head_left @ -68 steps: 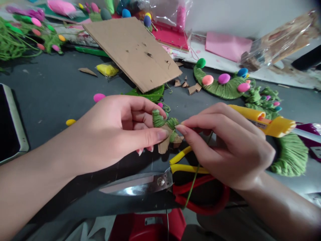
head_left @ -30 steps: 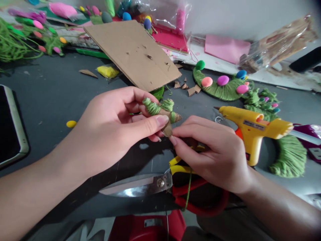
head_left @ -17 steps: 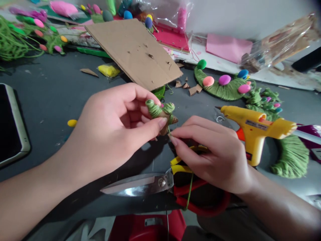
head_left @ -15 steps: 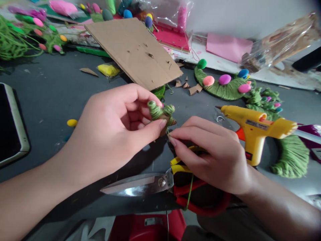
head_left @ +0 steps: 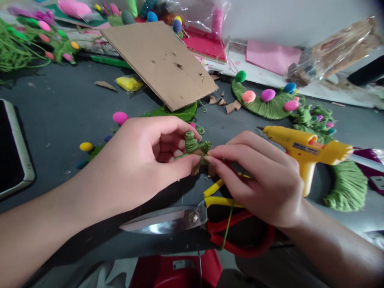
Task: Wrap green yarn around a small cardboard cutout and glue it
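Observation:
Between the thumb and fingers of my left hand is a small cardboard piece partly wrapped in green yarn, with two wound stubs sticking up. My right hand pinches the green yarn right beside the piece's right edge; a length of it hangs below that hand, over the scissor handles. Under both hands lie large scissors with a steel blade and red handles. Yellow-handled pliers or snips show partly behind my right hand, their far end hidden.
A yellow glue gun stands right of my right hand, near a green yarn-wrapped ring. Farther back lie a decorated yarn crescent, cardboard scraps and a cardboard sheet. A phone is at the left edge.
Both hands have shifted: the left has dropped slightly and tilted the wrapped piece more upright, uncovering a pink ball behind it. The right has moved slightly right, still pinching the yarn.

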Motion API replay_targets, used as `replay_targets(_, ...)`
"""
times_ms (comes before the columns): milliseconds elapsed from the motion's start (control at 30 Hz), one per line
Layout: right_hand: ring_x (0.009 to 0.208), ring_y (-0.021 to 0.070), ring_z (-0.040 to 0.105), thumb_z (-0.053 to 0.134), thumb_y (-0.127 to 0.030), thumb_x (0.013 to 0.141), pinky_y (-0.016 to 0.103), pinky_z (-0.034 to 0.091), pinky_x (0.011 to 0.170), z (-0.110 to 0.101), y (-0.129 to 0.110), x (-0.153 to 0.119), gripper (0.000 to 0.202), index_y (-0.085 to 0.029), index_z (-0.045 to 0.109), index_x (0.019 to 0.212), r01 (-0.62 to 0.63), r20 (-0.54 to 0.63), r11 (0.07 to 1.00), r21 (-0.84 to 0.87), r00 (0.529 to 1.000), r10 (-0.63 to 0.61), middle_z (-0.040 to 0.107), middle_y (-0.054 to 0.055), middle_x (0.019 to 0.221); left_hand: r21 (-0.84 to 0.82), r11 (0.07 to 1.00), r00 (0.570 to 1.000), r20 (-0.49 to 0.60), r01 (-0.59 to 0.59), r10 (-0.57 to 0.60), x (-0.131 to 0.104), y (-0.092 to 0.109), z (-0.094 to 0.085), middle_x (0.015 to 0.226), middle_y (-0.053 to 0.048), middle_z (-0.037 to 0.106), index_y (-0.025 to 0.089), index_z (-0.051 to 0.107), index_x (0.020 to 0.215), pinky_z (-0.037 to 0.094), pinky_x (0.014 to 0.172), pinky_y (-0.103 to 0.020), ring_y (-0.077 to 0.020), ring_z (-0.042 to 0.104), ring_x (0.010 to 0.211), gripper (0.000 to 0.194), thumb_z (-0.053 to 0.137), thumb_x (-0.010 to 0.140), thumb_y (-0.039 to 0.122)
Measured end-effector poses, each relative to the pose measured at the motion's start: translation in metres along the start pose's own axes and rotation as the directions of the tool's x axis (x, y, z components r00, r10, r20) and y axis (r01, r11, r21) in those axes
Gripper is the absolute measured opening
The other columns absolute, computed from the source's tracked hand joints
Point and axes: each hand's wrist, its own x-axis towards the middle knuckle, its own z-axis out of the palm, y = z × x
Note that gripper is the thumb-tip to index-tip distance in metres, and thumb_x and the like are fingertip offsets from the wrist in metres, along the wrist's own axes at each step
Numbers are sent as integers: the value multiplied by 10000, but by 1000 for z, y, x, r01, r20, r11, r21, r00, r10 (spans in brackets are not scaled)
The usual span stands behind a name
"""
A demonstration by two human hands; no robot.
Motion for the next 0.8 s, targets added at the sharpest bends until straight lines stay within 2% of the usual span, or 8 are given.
replay_targets(367,697,161,642,705,-153,911,305,536,612,1,1,3,92,-225,711,854,2,-53,999,52,999,0,679,34,769,-120,985,990,78,124,-115,0,-5,-4,828,-2,731,259,744,1013,547,581,-201,-183,705,733,175,773,840,254)
replay_targets(600,644,145,619,726,-144,892,297,534,586,0,-3,4,95,-226,700,852,-67,-100,994,91,992,76,685,21,745,-181,973,983,142,143,-119,3,2,-8,823,-4,765,241,748,989,562,610,-180,-178,732,734,149,772,843,259)
replay_targets(800,606,151,579,724,-164,901,312,520,557,-1,-4,6,128,-247,667,822,-134,-120,985,110,982,147,662,12,722,-218,960,975,174,174,-137,4,6,-11,728,3,748,222,752,928,489,495,-163,-151,690,610,98,767,831,234)
